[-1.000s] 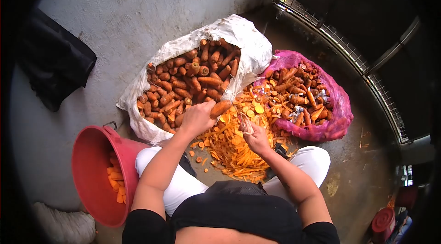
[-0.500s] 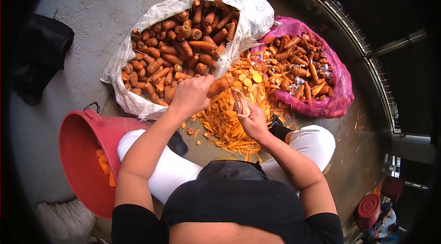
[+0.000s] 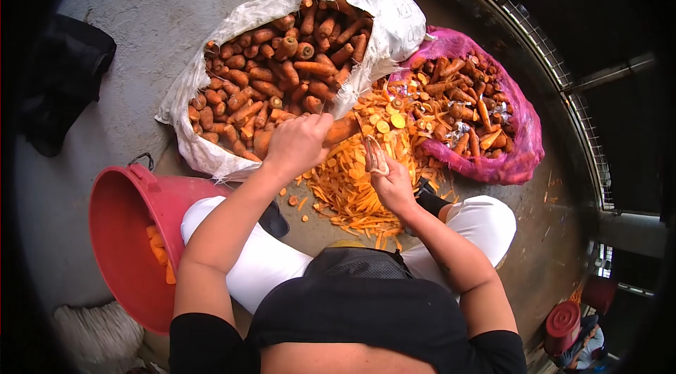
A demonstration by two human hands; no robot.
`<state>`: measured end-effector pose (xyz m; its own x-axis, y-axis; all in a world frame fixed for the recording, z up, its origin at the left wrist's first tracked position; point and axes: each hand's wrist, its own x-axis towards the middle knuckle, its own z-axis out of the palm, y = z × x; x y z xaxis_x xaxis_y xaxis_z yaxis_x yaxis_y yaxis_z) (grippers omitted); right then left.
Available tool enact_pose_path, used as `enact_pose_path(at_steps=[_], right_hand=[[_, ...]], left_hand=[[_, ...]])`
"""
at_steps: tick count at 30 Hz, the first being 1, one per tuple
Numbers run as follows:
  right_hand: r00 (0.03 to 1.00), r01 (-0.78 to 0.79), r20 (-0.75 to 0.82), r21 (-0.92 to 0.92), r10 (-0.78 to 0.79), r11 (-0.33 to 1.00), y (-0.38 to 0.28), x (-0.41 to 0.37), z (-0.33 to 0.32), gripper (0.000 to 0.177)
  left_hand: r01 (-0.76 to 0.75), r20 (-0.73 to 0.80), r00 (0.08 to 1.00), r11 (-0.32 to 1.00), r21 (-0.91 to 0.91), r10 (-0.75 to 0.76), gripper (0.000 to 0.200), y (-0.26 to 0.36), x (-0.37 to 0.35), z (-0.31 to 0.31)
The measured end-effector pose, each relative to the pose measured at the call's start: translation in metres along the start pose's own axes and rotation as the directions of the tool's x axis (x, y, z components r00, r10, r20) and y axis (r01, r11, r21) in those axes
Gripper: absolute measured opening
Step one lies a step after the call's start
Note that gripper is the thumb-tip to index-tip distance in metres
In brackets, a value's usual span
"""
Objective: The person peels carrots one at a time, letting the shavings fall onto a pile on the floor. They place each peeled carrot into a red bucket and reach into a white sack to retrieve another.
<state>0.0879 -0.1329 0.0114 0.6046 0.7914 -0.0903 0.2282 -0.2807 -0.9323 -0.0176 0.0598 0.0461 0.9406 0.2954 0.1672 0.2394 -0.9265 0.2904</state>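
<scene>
My left hand [image 3: 301, 141] is closed round an unpeeled carrot [image 3: 342, 130], whose free end points right over the heap of peelings. In my right hand [image 3: 394, 187] is a thin-bladed cutting tool [image 3: 375, 158], with a pale band looped about its handle. Its blade meets the carrot's free end. Below both hands lies a heap of orange carrot peelings [image 3: 352, 191], with round cut ends [image 3: 397, 120] on its upper part. Just beyond my left hand, a white sack [image 3: 394, 11] lies open, full of unpeeled carrots [image 3: 282, 67].
A pink mesh sack [image 3: 524, 148] of carrots and scraps lies at the right. Beside my left leg, a tipped red bucket [image 3: 113, 233] holds several peeled carrots [image 3: 159, 246]. Black cloth [image 3: 67, 78] lies far left. A person [image 3: 586, 346] is near a red container [image 3: 563, 321] at lower right.
The blade and my right hand have shifted slightly right, toward the carrot's end. My left hand keeps its hold on the carrot, and the whole view has moved a little.
</scene>
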Motion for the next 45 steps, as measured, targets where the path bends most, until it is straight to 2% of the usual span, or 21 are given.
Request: enact_pose_path(at_steps=[3, 6, 9, 12, 15, 19, 22, 25, 28, 30, 31, 32, 34, 35, 36, 38, 40, 41, 42, 44, 45], right_hand=[[1.000, -0.008, -0.005, 0.107, 0.008, 0.994, 0.017, 0.002, 0.006, 0.025], [0.999, 0.040, -0.015, 0.030, -0.040, 0.999, 0.016, 0.003, 0.004, 0.042], [0.999, 0.044, -0.016, 0.063, -0.043, 0.997, 0.023, 0.004, 0.007, 0.042], [1.000, -0.025, -0.009, 0.023, 0.026, 0.999, 0.029, 0.006, 0.006, 0.025], [0.999, 0.023, -0.044, 0.037, -0.021, 0.999, 0.030, 0.005, 0.009, 0.027], [0.998, -0.054, 0.032, -0.038, 0.055, 0.998, 0.045, 0.007, 0.012, 0.023], [0.994, -0.080, 0.079, 0.008, 0.079, 0.997, 0.059, 0.008, 0.018, 0.021], [0.997, -0.039, 0.067, -0.052, 0.042, 0.998, 0.046, 0.004, 0.012, 0.027], [0.993, -0.034, 0.095, -0.336, 0.070, 0.941, 0.081, 0.004, 0.007, 0.035], [0.969, -0.164, 0.099, -0.427, 0.226, 0.889, 0.097, -0.007, 0.005, 0.038], [0.971, -0.147, 0.102, -0.456, 0.216, 0.878, 0.100, -0.008, 0.004, 0.037], [0.976, -0.147, 0.072, -0.470, 0.204, 0.870, 0.102, -0.004, -0.002, 0.037], [0.979, -0.177, 0.000, -0.478, 0.202, 0.860, 0.102, -0.008, -0.008, 0.037], [0.973, -0.189, 0.024, -0.475, 0.228, 0.859, 0.111, -0.004, -0.011, 0.039], [0.963, -0.221, 0.019, -0.521, 0.270, 0.824, 0.114, -0.002, -0.012, 0.039], [0.939, -0.261, 0.015, -0.621, 0.345, 0.739, 0.120, 0.004, -0.014, 0.040], [0.917, -0.288, 0.031, -0.637, 0.397, 0.715, 0.131, 0.010, -0.012, 0.041], [0.897, -0.315, 0.040, -0.640, 0.440, 0.701, 0.135, 0.017, -0.009, 0.041], [0.876, -0.342, 0.047, -0.640, 0.480, 0.688, 0.140, 0.023, -0.005, 0.041], [0.902, -0.287, 0.024, -0.711, 0.430, 0.642, 0.150, 0.036, 0.003, 0.040], [0.906, -0.295, -0.002, -0.720, 0.424, 0.628, 0.149, 0.041, 0.008, 0.040]], left_hand=[[-0.003, -0.058, 0.998, 1.000, 0.009, 0.003, 0.037, 0.002, 0.000, 0.001], [0.002, -0.073, 0.997, 0.999, 0.032, 0.001, 0.037, 0.003, 0.000, 0.001], [0.009, -0.062, 0.998, 0.999, 0.034, -0.007, 0.038, 0.003, 0.000, 0.002], [0.001, -0.043, 0.999, 0.999, 0.042, 0.001, 0.038, 0.002, 0.000, 0.006], [-0.005, -0.029, 1.000, 0.999, 0.045, 0.006, 0.038, 0.000, -0.002, 0.013], [0.024, 0.052, 0.998, 0.998, 0.061, -0.028, 0.038, -0.003, -0.007, 0.018], [0.047, 0.067, 0.997, 0.998, 0.034, -0.049, 0.038, -0.005, -0.014, 0.026], [0.047, 0.039, 0.998, 0.999, -0.009, -0.047, 0.040, -0.005, -0.016, 0.026], [0.201, 0.090, 0.979, 0.957, -0.209, -0.185, 0.043, 0.012, -0.014, 0.006], [0.152, -0.060, 0.981, 0.929, -0.338, -0.182, 0.040, 0.026, -0.005, -0.030], [0.121, -0.148, 0.969, 0.903, -0.413, -0.198, 0.039, 0.030, -0.001, -0.040], [0.212, -0.093, 0.962, 0.921, -0.328, -0.255, 0.039, 0.015, -0.003, -0.037], [0.276, -0.057, 0.946, 0.884, -0.377, -0.320, 0.039, -0.002, -0.005, -0.045], [0.284, -0.120, 0.918, 0.836, -0.470, -0.379, 0.035, -0.004, -0.005, -0.048], [0.286, -0.131, 0.884, 0.741, -0.608, -0.449, 0.030, -0.006, -0.002, -0.048], [0.223, -0.104, 0.869, 0.569, -0.791, -0.484, 0.030, -0.014, 0.002, -0.051], [0.243, 0.031, 0.834, 0.317, -0.917, -0.551, 0.029, -0.021, 0.000, -0.049], [0.264, 0.133, 0.835, 0.177, -0.948, -0.533, 0.034, -0.030, -0.002, -0.041], [0.294, 0.200, 0.790, 0.072, -0.953, -0.579, 0.037, -0.027, -0.005, -0.041], [0.332, 0.332, 0.694, -0.126, -0.935, -0.639, 0.043, -0.017, -0.008, -0.044], [0.373, 0.408, 0.682, -0.190, -0.908, -0.607, 0.055, -0.025, -0.010, -0.038]])
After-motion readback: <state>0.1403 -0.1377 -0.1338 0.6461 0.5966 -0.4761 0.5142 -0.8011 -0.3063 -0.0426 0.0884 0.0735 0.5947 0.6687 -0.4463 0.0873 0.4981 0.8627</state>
